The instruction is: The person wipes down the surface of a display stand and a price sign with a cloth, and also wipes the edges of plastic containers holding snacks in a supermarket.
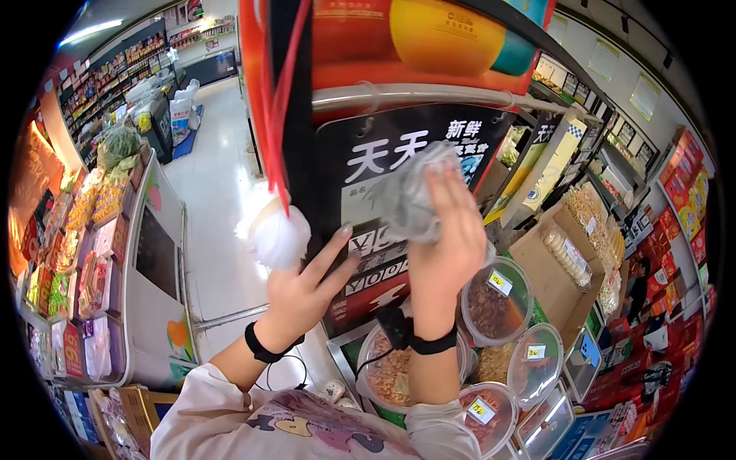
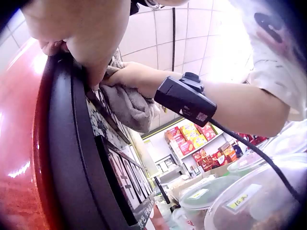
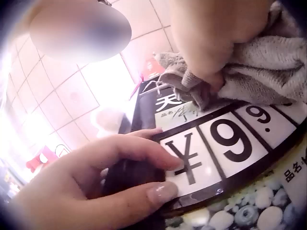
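My right hand point(image 1: 448, 234) holds a bunched grey cloth point(image 1: 410, 195) against the face of a black price sign point(image 1: 345, 165) with white lettering. In the right wrist view the cloth point(image 3: 264, 67) lies over the upper part of the sign, above the large price digits point(image 3: 230, 139). At the sign's left edge is my left hand point(image 1: 299, 299), its thumb and fingers gripping that edge. The left wrist view has this hand point(image 2: 81, 33) over the dark frame point(image 2: 67, 139), with fingertips on both sides of it.
A white fluffy ball point(image 1: 280, 238) on red cords point(image 1: 280, 100) hangs beside the left hand. Under the right arm stand several clear lidded tubs point(image 1: 497, 299). Farther right is a cardboard box point(image 1: 537, 249); a metal rail point(image 1: 414, 96) runs above the sign.
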### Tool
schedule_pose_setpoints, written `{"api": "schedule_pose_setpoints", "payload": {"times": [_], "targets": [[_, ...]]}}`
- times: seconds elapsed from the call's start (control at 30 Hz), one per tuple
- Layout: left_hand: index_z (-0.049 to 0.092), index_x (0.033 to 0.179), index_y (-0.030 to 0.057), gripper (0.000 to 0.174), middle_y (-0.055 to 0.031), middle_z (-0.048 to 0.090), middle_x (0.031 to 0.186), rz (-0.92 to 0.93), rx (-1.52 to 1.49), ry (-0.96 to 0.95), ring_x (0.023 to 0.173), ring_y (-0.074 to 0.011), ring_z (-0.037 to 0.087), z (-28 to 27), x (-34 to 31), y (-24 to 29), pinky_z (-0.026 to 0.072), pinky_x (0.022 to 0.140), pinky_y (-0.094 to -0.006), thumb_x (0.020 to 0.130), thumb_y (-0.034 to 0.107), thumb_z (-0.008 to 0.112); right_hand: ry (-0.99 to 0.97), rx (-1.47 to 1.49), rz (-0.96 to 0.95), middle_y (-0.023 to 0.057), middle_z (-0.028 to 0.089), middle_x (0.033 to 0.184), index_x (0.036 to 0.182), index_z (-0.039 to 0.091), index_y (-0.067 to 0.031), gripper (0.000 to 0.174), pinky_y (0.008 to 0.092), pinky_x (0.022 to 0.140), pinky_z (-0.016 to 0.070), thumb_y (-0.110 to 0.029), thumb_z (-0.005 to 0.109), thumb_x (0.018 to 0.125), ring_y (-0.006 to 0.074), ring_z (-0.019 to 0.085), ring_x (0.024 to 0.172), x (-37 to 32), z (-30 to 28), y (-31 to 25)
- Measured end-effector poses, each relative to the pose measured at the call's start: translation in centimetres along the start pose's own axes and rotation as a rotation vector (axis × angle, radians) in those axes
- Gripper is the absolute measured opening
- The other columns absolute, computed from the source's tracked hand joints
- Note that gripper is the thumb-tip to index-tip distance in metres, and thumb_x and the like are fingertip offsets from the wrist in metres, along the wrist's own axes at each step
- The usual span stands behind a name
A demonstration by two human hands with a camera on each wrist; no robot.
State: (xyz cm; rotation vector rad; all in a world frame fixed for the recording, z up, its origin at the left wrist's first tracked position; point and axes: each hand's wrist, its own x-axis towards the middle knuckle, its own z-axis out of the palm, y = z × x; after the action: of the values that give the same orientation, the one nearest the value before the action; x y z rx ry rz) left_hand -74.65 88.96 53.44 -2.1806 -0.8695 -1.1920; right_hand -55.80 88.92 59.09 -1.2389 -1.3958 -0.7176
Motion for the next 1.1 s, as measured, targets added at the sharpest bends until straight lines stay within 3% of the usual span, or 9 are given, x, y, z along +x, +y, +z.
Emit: {"api": "schedule_pose_setpoints", "payload": {"times": [0.1, 0.23, 0.4, 0.53, 0.63, 0.77, 0.93, 1.03, 1.1], "targets": [[0.073, 0.097, 0.0172, 0.027, 0.0, 0.06, 0.133, -0.011, -0.007, -0.001, 0.105, -0.0332, 0.059, 0.1, -0.1, 0.1, 0.051, 0.075, -0.0356, 0.071, 0.012, 0.068, -0.025, -0.112, -0.106, 0.01, 0.065, 0.127, 0.123, 0.068, -0.0152, 0.05, 0.0393, 0.098, 0.046, -0.008, 0.06, 0.075, 0.0279, 0.062, 0.116, -0.3, -0.2, -0.5], [0.072, 0.099, 0.0173, 0.027, 0.0002, 0.059, 0.135, -0.01, -0.062, 0.003, 0.105, -0.0319, 0.06, 0.5, -1.2, -0.1, 0.0515, 0.075, -0.0356, 0.072, 0.012, 0.068, -0.056, -0.018, -0.246, 0.0088, 0.065, 0.127, 0.12, 0.071, -0.0158, 0.044, 0.0381, 0.095, 0.0472, -0.008, 0.057, 0.078, 0.026, 0.063, 0.114, -0.8, -0.6, -2.4], [0.072, 0.098, 0.0171, 0.026, -0.0009, 0.057, 0.137, -0.001, 0.009, -0.032, 0.105, -0.031, 0.06, 0.1, -0.3, 0.0, 0.0512, 0.07, -0.0351, 0.073, 0.012, 0.068, 0.02, -0.083, 0.036, 0.0085, 0.065, 0.128, 0.121, 0.069, -0.0132, 0.051, 0.0378, 0.096, 0.0464, -0.006, 0.064, 0.071, 0.0245, 0.062, 0.117, -0.4, 0.1, -0.4], [0.072, 0.098, 0.0169, 0.026, -0.0001, 0.056, 0.139, 0.002, 0.013, 0.016, 0.098, -0.0279, 0.06, 0.4, -0.7, 0.0, 0.0502, 0.066, -0.0331, 0.073, 0.011, 0.067, -0.004, -0.115, -0.191, 0.0084, 0.065, 0.128, 0.123, 0.069, -0.017, 0.051, 0.0372, 0.096, 0.0459, -0.008, 0.059, 0.074, 0.0251, 0.062, 0.117, -1.0, 0.1, -2.6], [0.072, 0.097, 0.0172, 0.025, 0.0004, 0.057, 0.138, 0.002, -0.01, 0.016, 0.091, -0.0253, 0.059, 0.7, -1.3, -0.2, 0.0486, 0.064, -0.0315, 0.074, 0.011, 0.065, -0.047, -0.025, -0.251, 0.009, 0.064, 0.128, 0.124, 0.069, -0.0188, 0.052, 0.0361, 0.096, 0.0457, -0.009, 0.056, 0.075, 0.0254, 0.062, 0.117, -1.1, -0.2, -2.5], [0.072, 0.097, 0.0182, 0.025, 0.0006, 0.058, 0.137, 0.024, 0.024, 0.033, 0.076, -0.0209, 0.055, 0.2, -0.5, -0.3, 0.0445, 0.058, -0.0298, 0.074, 0.011, 0.065, 0.066, -0.06, -0.002, 0.0105, 0.064, 0.129, 0.122, 0.069, -0.0169, 0.053, 0.0365, 0.095, 0.0467, -0.007, 0.06, 0.072, 0.0264, 0.062, 0.117, -1.1, 0.7, -0.5], [0.071, 0.098, 0.0186, 0.026, 0.0017, 0.058, 0.137, 0.027, 0.011, 0.092, 0.063, -0.0172, 0.046, 0.9, -1.0, -0.3, 0.0404, 0.053, -0.0282, 0.075, 0.011, 0.064, 0.005, -0.038, -0.218, 0.0104, 0.065, 0.127, 0.123, 0.069, -0.0153, 0.057, 0.0379, 0.096, 0.0467, 0.0, 0.06, 0.068, 0.0283, 0.061, 0.118, -1.6, 0.3, -2.9], [0.071, 0.098, 0.0182, 0.026, 0.002, 0.058, 0.138, 0.039, -0.036, 0.106, 0.061, -0.017, 0.044, 0.8, -0.7, -0.3, 0.0401, 0.053, -0.0277, 0.075, 0.011, 0.064, -0.006, -0.02, -0.181, 0.0107, 0.066, 0.125, 0.121, 0.07, -0.0149, 0.055, 0.0392, 0.096, 0.0463, -0.001, 0.06, 0.069, 0.0279, 0.062, 0.118, -0.9, 0.0, -1.8], [0.071, 0.097, 0.0179, 0.025, 0.0018, 0.058, 0.138, 0.04, 0.017, 0.073, 0.061, -0.0169, 0.044, 0.5, -0.5, -0.3, 0.0402, 0.054, -0.0274, 0.074, 0.012, 0.064, 0.087, -0.036, -0.046, 0.0118, 0.067, 0.123, 0.12, 0.07, -0.0144, 0.051, 0.0396, 0.096, 0.0474, 0.0, 0.061, 0.072, 0.0284, 0.062, 0.116, -0.1, 0.7, -0.2]]}}
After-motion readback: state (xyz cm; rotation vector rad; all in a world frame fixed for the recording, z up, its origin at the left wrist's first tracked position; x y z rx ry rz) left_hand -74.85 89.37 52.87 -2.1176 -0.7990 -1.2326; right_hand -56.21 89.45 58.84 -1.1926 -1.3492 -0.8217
